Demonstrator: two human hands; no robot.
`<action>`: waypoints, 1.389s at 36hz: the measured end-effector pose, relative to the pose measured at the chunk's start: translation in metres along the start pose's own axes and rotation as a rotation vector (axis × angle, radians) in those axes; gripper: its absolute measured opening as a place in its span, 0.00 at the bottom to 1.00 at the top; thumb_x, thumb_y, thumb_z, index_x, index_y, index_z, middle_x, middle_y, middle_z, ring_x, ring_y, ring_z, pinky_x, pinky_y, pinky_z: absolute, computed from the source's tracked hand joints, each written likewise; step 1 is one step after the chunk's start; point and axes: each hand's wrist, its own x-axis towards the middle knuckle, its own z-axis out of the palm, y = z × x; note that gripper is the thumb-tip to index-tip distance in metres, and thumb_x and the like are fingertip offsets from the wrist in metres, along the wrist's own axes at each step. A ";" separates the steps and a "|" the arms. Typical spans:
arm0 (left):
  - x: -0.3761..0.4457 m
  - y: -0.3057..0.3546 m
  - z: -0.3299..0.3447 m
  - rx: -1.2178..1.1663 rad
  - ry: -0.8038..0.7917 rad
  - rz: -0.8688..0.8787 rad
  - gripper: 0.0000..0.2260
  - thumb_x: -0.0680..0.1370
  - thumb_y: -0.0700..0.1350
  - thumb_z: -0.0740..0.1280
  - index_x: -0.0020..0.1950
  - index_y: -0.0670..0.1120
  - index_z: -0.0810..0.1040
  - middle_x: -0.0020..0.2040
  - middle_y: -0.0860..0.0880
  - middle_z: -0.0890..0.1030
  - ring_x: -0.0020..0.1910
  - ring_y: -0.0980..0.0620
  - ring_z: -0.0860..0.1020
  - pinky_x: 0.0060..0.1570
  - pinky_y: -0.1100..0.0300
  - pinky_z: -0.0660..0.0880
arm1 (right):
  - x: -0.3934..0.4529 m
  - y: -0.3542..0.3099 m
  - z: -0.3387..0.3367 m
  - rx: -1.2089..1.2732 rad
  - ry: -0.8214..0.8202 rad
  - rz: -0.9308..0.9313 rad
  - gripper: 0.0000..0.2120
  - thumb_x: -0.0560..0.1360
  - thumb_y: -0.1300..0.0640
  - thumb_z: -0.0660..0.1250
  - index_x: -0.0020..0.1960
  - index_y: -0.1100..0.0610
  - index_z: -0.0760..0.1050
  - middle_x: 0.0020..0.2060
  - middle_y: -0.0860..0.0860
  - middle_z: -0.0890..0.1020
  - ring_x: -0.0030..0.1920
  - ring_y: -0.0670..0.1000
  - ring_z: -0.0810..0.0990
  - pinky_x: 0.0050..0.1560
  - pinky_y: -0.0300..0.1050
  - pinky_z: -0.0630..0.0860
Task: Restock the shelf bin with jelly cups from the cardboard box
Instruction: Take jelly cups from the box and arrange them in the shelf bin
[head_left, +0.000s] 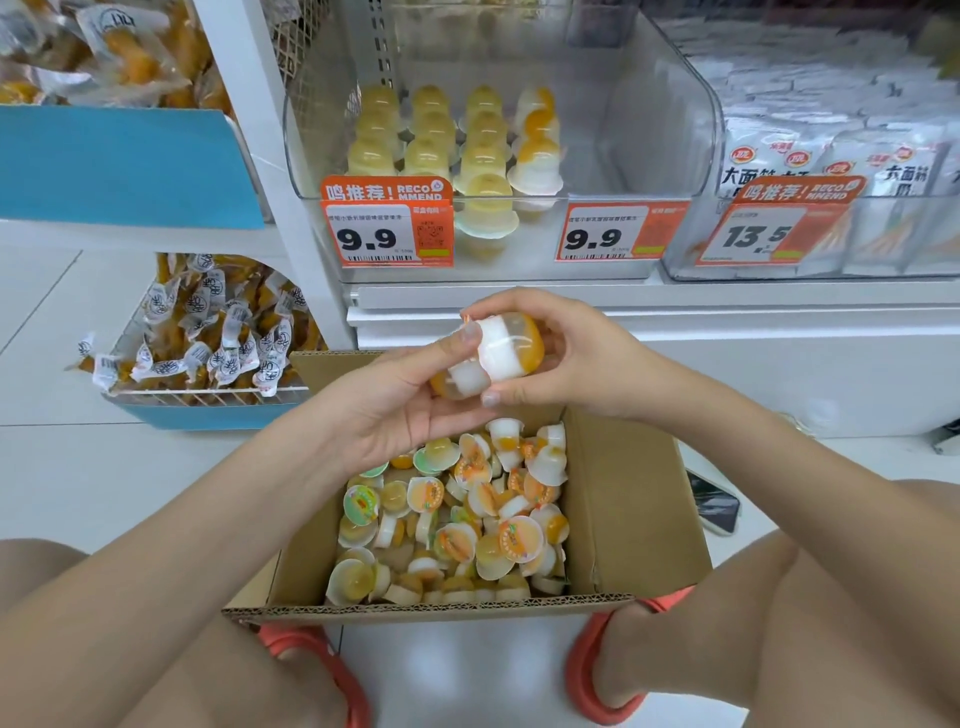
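Observation:
An open cardboard box (628, 499) on the floor between my knees holds several orange-and-white and yellow jelly cups (457, 519). Above it my left hand (395, 400) holds one orange-and-white jelly cup (460, 384) in its fingers. My right hand (566, 358) grips a second orange-and-white cup (511, 345), stacked against the first. Straight ahead, the clear shelf bin (670, 130) holds neat rows of upside-down yellow cups (428, 135) and one row of orange-and-white cups (537, 140) on its left side. The bin's right half is bare.
Orange 9.9 price tags (387, 228) hang on the bin's front. A neighbouring clear bin (831, 171) holds white snack packets. At left, a blue-and-white rack (208, 358) carries wrapped snacks. A phone (714, 501) lies on the floor to the right of the box.

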 end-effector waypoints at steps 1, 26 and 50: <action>0.000 0.000 0.000 0.022 0.009 -0.006 0.19 0.66 0.50 0.69 0.54 0.42 0.78 0.46 0.43 0.84 0.41 0.49 0.84 0.39 0.59 0.82 | 0.000 0.000 0.001 -0.002 0.011 -0.009 0.29 0.65 0.60 0.78 0.63 0.55 0.73 0.53 0.44 0.78 0.52 0.44 0.79 0.54 0.41 0.78; 0.012 0.035 -0.027 0.966 0.273 0.180 0.16 0.73 0.54 0.70 0.59 0.52 0.75 0.53 0.55 0.80 0.53 0.56 0.79 0.55 0.55 0.77 | 0.023 -0.007 -0.054 -0.109 0.588 0.049 0.23 0.65 0.55 0.78 0.58 0.52 0.76 0.45 0.43 0.78 0.35 0.33 0.75 0.39 0.26 0.70; 0.039 0.075 -0.056 1.169 0.463 0.534 0.17 0.72 0.50 0.72 0.57 0.50 0.73 0.56 0.50 0.76 0.50 0.52 0.78 0.51 0.60 0.72 | 0.143 -0.029 -0.128 -1.287 -0.321 0.004 0.20 0.69 0.63 0.69 0.58 0.48 0.78 0.54 0.51 0.80 0.54 0.58 0.77 0.53 0.47 0.72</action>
